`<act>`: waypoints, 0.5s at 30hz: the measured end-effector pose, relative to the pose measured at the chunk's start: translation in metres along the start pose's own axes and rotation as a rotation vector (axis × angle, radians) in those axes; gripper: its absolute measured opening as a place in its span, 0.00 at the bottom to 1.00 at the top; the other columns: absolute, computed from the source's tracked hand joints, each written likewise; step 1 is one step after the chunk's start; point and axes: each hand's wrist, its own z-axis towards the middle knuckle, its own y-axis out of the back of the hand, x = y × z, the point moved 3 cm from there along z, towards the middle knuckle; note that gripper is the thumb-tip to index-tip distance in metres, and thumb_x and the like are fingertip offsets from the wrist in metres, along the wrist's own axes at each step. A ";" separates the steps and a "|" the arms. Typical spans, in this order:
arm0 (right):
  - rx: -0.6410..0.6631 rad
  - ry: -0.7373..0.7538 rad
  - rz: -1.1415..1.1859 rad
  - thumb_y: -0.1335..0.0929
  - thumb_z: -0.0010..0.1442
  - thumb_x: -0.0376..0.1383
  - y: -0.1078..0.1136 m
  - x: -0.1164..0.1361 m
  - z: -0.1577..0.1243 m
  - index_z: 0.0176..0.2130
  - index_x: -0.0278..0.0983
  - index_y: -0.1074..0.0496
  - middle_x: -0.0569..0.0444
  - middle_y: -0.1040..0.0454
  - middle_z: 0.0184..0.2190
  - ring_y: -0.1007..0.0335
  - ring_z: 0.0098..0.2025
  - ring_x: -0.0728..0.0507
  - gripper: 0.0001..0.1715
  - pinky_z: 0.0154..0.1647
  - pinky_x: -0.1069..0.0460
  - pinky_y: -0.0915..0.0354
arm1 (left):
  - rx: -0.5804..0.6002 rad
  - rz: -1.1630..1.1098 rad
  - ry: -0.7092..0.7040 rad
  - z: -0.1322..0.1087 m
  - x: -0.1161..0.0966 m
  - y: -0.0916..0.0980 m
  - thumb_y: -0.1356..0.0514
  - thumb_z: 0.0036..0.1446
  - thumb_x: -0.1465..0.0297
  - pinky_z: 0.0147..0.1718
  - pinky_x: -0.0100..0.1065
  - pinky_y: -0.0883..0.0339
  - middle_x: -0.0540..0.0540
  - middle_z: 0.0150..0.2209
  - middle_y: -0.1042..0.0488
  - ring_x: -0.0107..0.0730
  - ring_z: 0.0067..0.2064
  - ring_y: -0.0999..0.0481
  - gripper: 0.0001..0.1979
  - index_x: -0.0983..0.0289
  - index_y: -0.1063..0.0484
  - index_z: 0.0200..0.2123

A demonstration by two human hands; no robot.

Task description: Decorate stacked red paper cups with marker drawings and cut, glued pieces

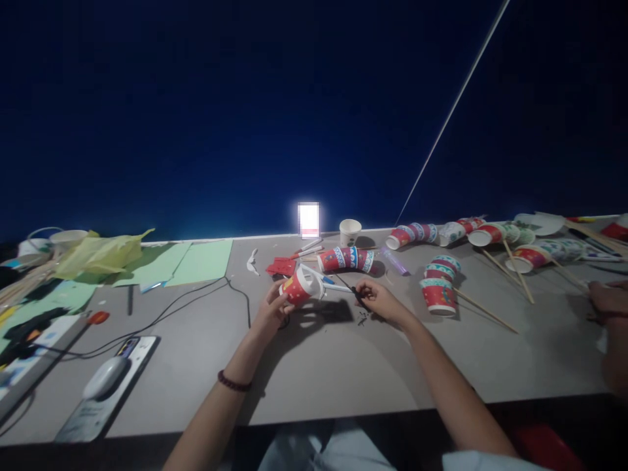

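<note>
My left hand [275,309] is closed around a red patterned paper cup [294,288], tilted on its side with its white open end toward the right. My right hand [377,297] is closed in a pinch on a slim black tool [359,296], whose exact kind I cannot make out. The tool's far end points toward the cup and is apart from my left hand. Small black scraps [363,318] lie on the table below my right hand. Behind the cup, stacked paper cups [346,259] lie in a curved row, beside a red piece [281,266] and several pens [308,247].
Several curved cup stacks [439,291], some with wooden sticks [485,311], lie on the right. A white cup [350,232] stands at the back. Green paper [199,263], a black cable [161,315], a phone [110,399] and a power strip [49,353] are left. Another person's hand [608,301] is far right.
</note>
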 end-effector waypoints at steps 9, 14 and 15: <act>0.147 0.015 0.029 0.27 0.45 0.43 -0.007 0.010 -0.011 0.32 0.38 0.39 0.61 0.39 0.27 0.44 0.27 0.53 0.21 0.27 0.56 0.44 | -0.043 0.202 -0.101 -0.004 -0.003 -0.002 0.31 0.43 0.61 0.32 0.26 0.30 0.54 0.45 0.26 0.32 0.40 0.25 0.25 0.59 0.28 0.46; 0.274 0.020 0.025 0.28 0.48 0.42 -0.016 0.007 -0.013 0.32 0.38 0.40 0.62 0.41 0.25 0.46 0.26 0.53 0.19 0.26 0.56 0.47 | -0.073 0.315 -0.125 -0.006 -0.005 -0.007 0.32 0.44 0.59 0.33 0.27 0.30 0.55 0.46 0.25 0.34 0.41 0.25 0.28 0.60 0.29 0.49; 0.287 0.017 0.025 0.28 0.48 0.42 -0.018 0.006 -0.013 0.32 0.38 0.40 0.62 0.41 0.25 0.47 0.26 0.53 0.19 0.26 0.56 0.48 | -0.075 0.331 -0.129 -0.007 -0.006 -0.007 0.32 0.44 0.59 0.33 0.28 0.30 0.55 0.46 0.25 0.34 0.41 0.24 0.28 0.60 0.29 0.50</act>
